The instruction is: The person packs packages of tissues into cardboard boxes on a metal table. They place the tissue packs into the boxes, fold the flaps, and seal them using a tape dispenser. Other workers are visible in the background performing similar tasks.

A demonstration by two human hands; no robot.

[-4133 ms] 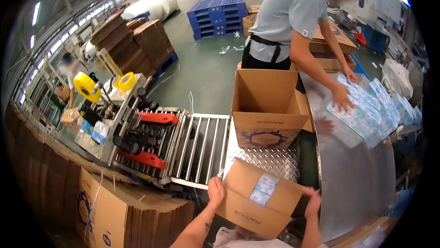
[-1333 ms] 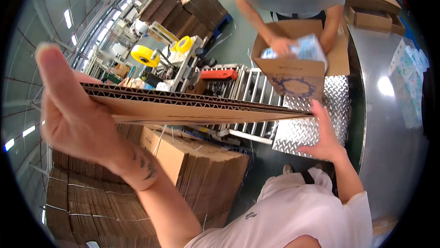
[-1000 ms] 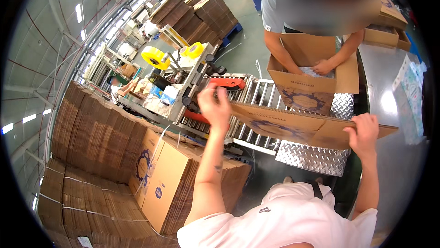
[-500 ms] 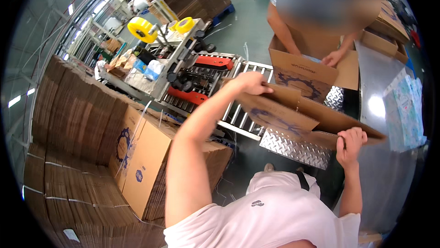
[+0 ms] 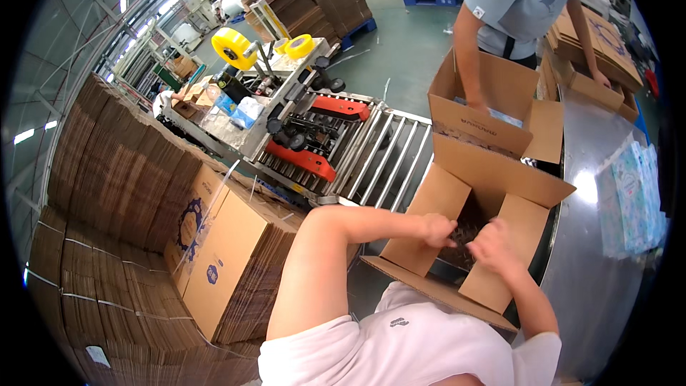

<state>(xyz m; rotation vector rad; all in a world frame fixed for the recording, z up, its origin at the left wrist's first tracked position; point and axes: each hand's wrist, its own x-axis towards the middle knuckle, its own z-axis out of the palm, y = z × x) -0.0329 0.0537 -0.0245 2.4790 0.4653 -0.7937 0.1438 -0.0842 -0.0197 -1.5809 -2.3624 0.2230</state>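
An opened-up cardboard box (image 5: 493, 164) stands in front of me with its top facing up and its flaps spread around the opening. My left hand (image 5: 437, 231) has its fingers curled at the inner edge of the left side flap. Opposite it, my right hand (image 5: 494, 244), slightly blurred, is closed at the edge of the right side flap. The two hands are close together over the dark gap between the flaps; some fingertips are hidden there. A nearer flap (image 5: 436, 287) leans toward my shirt.
A co-worker (image 5: 511, 7) reaches into another open box (image 5: 480, 125) just beyond mine. To the left are a roller conveyor (image 5: 389, 154), a taping machine with yellow tape rolls (image 5: 233, 47), and stacked flat cartons (image 5: 221, 272). Blue-white plastic packs (image 5: 632, 200) lie on the metal table (image 5: 582, 300).
The box, flattened and held at both ends before, is now squared open and nearer me. My hands have come together at its opening. The co-worker has straightened, one hand now on another carton.
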